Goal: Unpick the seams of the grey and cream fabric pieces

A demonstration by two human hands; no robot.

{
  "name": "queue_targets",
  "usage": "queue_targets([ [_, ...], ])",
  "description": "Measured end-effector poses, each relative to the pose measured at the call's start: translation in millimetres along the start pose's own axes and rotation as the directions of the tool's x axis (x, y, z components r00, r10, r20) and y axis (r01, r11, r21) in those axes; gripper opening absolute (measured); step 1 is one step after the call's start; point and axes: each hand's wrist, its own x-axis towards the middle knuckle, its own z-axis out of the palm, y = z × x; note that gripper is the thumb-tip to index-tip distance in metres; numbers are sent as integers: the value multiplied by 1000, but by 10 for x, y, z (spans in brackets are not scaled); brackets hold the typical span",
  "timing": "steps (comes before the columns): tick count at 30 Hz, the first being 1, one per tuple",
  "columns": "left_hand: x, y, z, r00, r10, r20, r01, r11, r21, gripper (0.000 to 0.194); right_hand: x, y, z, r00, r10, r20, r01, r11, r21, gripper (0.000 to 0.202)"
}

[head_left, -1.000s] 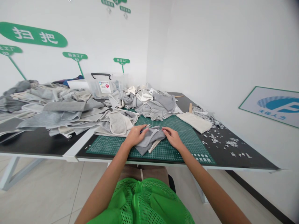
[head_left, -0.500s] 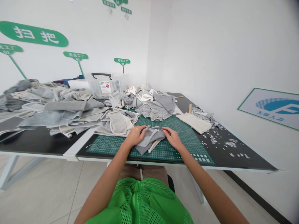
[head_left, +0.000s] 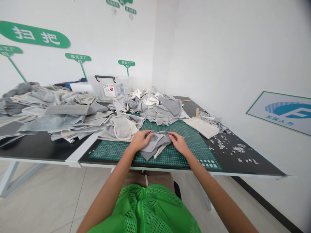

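Observation:
A crumpled piece of grey cloth [head_left: 155,144] with a cream part at its lower edge lies on the green cutting mat [head_left: 111,151], between my two hands. My left hand [head_left: 140,140] is closed at the cloth's upper left around what look like scissors [head_left: 152,132]. Only a thin pale blade and a bit of dark blue handle show; the rest is hidden by the fingers. At the upper right of the cloth, my right hand [head_left: 179,142] pinches its edge between thumb and fingers.
Grey and cream cloth piles stand at left [head_left: 65,113] and behind the mat [head_left: 160,106]. A clear plastic box [head_left: 104,89] is at the back. Folded cream cloth [head_left: 202,127] lies at right, near small cloth scraps [head_left: 239,149] on the black table [head_left: 252,165].
Both hands stay at the cloth with almost no movement. The blade by my left hand shows slightly less and has shifted a little. The whole view has drifted very slightly.

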Motion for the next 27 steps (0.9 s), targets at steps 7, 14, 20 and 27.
queue_targets([
  [7,-17,12,3,1000,-18,18,17,1000,12,42,11,36,18,1000,0,0,0,1000,5,33],
  [14,-15,37,-29,998,40,40,-38,997,-63,39,16,66,27,1000,-5,-1,5,1000,14,33],
  [20,-19,24,-14,999,39,30,-37,996,-86,38,21,62,22,1000,-3,5,3,1000,10,33],
  [27,-16,-4,8,999,42,0,-42,994,-98,40,19,69,26,1000,-5,5,5,1000,11,33],
])
